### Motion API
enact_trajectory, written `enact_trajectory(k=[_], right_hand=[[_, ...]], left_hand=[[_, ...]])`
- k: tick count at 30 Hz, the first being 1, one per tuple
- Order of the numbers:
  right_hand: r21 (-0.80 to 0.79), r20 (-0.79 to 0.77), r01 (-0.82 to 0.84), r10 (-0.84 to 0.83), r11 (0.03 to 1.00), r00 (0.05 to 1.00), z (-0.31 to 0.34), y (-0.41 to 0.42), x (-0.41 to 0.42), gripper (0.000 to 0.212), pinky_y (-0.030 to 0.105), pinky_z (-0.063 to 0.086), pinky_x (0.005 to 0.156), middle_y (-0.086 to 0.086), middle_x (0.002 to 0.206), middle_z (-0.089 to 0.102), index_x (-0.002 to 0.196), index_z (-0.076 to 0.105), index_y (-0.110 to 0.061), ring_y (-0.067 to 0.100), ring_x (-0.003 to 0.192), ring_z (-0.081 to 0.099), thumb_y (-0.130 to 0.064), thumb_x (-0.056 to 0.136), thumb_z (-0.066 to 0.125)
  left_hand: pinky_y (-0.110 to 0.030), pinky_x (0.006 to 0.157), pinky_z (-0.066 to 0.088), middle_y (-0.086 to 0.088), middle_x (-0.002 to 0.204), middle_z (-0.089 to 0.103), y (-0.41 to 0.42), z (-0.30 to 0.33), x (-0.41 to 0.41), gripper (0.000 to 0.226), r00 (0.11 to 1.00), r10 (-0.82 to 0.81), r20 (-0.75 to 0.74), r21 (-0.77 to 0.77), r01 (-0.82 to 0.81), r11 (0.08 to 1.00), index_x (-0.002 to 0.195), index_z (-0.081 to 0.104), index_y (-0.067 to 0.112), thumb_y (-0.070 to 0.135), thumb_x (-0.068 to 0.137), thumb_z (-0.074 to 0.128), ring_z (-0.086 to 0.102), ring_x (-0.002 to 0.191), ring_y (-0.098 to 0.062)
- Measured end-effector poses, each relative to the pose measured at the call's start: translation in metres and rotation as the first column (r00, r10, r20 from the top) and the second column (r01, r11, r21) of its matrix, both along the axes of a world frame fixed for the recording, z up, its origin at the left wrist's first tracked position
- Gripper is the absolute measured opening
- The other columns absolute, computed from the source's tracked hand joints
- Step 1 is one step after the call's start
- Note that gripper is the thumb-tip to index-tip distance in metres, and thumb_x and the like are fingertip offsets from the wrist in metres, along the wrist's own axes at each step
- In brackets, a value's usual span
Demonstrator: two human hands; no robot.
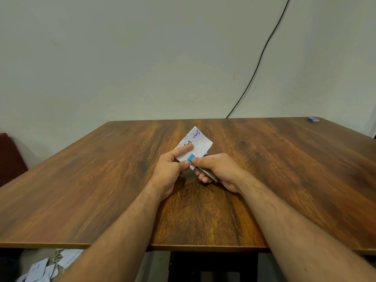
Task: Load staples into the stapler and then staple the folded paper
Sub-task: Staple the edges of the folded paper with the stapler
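Table (101, 190): stapler (191, 158) (blue) on paper (200, 143)

Both forearms are bare and lightly haired, without sleeves. The left hand (169, 169) and right hand (218, 169) wear nothing.

A big brown wooden table (101, 190) is filling the middle and bottom of the picture. A small blue box (313, 119) is lying on it, far off at the upper right corner. Some papers (40, 269) are lying on the floor at the lower left.
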State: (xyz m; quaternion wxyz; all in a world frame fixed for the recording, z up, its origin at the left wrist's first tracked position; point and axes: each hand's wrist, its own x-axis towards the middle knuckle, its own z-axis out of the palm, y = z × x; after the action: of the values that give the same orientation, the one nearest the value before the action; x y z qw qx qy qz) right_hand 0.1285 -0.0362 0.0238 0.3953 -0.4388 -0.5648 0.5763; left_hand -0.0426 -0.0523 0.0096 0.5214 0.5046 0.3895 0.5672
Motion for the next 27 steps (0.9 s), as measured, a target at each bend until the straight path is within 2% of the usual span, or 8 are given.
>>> enact_trajectory(k=[3, 5, 10, 14, 19, 22, 25, 27], right_hand=[[-0.024, -0.040, 0.005, -0.006, 1.000, 0.999, 0.000, 0.003, -0.002, 0.029, 0.022, 0.055, 0.046, 0.014, 0.072, 0.070, 0.098, 0.074, 0.008, 0.017, 0.053, 0.062, -0.019, 0.090, 0.078], [-0.028, -0.069, 0.025, -0.027, 0.999, 0.997, -0.003, 0.005, -0.003, 0.025, 0.025, 0.061, 0.052, 0.016, 0.078, 0.075, 0.098, 0.075, 0.006, 0.019, 0.058, 0.069, -0.017, 0.088, 0.079], [0.035, -0.031, 0.063, -0.062, 0.997, 0.998, -0.011, 0.009, -0.002, 0.027, 0.027, 0.061, 0.055, 0.018, 0.080, 0.078, 0.093, 0.079, 0.001, 0.020, 0.062, 0.072, -0.023, 0.084, 0.084], [0.091, 0.060, 0.081, -0.087, 0.993, 0.994, -0.011, 0.008, 0.000, 0.029, 0.023, 0.049, 0.044, 0.017, 0.077, 0.077, 0.086, 0.081, -0.004, 0.017, 0.053, 0.064, -0.033, 0.083, 0.084], [0.106, 0.062, 0.082, -0.089, 0.991, 0.994, -0.009, 0.006, 0.000, 0.026, 0.020, 0.044, 0.039, 0.013, 0.074, 0.077, 0.079, 0.081, -0.005, 0.012, 0.047, 0.061, -0.030, 0.083, 0.083], [0.107, 0.065, 0.072, -0.080, 0.992, 0.995, -0.008, 0.005, 0.000, 0.025, 0.021, 0.044, 0.040, 0.013, 0.074, 0.076, 0.081, 0.081, -0.004, 0.012, 0.048, 0.062, -0.028, 0.084, 0.083], [0.102, 0.057, 0.057, -0.063, 0.993, 0.996, -0.008, 0.003, 0.000, 0.026, 0.020, 0.045, 0.041, 0.010, 0.073, 0.076, 0.084, 0.080, -0.003, 0.010, 0.047, 0.060, -0.029, 0.086, 0.081], [0.085, 0.026, 0.057, -0.059, 0.995, 0.998, -0.008, 0.003, 0.000, 0.027, 0.020, 0.044, 0.041, 0.010, 0.076, 0.077, 0.087, 0.080, -0.003, 0.010, 0.048, 0.058, -0.030, 0.086, 0.081]], left_hand=[[-0.031, 0.076, 0.060, -0.003, 0.142, 0.056, 0.004, -0.003, 0.000, 0.056, 1.000, -0.011, 0.009, 0.007, 0.011, 1.000, 0.111, 0.079, 0.028, -0.016, 0.089, 0.055, 0.065, 0.112, -0.027], [-0.035, 0.084, 0.059, -0.005, 0.141, 0.058, 0.005, -0.004, 0.001, 0.056, 1.000, -0.013, 0.018, 0.003, 0.012, 1.000, 0.111, 0.079, 0.028, -0.017, 0.087, 0.056, 0.062, 0.119, -0.031], [-0.029, 0.072, 0.058, -0.007, 0.137, 0.059, 0.003, -0.001, 0.001, 0.055, 0.999, -0.013, 0.052, -0.018, 0.014, 1.000, 0.107, 0.081, 0.024, -0.020, 0.087, 0.053, 0.062, 0.116, -0.034], [-0.036, 0.082, 0.060, -0.006, 0.138, 0.058, -0.001, 0.002, 0.000, 0.052, 0.998, -0.024, 0.061, -0.036, 0.026, 0.999, 0.108, 0.080, 0.020, -0.018, 0.091, 0.049, 0.064, 0.116, -0.034], [-0.048, 0.093, 0.056, -0.007, 0.142, 0.055, -0.003, 0.003, 0.000, 0.051, 0.999, -0.022, 0.041, -0.041, 0.023, 0.999, 0.106, 0.081, 0.020, -0.017, 0.091, 0.050, 0.062, 0.119, -0.033], [-0.037, 0.077, 0.057, -0.008, 0.142, 0.055, -0.004, 0.004, 0.000, 0.052, 0.999, -0.021, 0.047, -0.041, 0.023, 0.999, 0.106, 0.081, 0.020, -0.018, 0.090, 0.050, 0.061, 0.118, -0.034], [-0.023, 0.058, 0.054, -0.007, 0.143, 0.054, -0.005, 0.005, 0.000, 0.052, 0.998, -0.022, 0.057, -0.045, 0.024, 0.999, 0.104, 0.082, 0.022, -0.017, 0.090, 0.051, 0.065, 0.102, -0.026], [-0.020, 0.054, 0.051, -0.006, 0.143, 0.053, -0.004, 0.005, 0.001, 0.050, 0.999, -0.008, 0.046, -0.051, 0.010, 0.999, 0.103, 0.082, 0.023, -0.016, 0.089, 0.053, 0.065, 0.096, -0.023]])
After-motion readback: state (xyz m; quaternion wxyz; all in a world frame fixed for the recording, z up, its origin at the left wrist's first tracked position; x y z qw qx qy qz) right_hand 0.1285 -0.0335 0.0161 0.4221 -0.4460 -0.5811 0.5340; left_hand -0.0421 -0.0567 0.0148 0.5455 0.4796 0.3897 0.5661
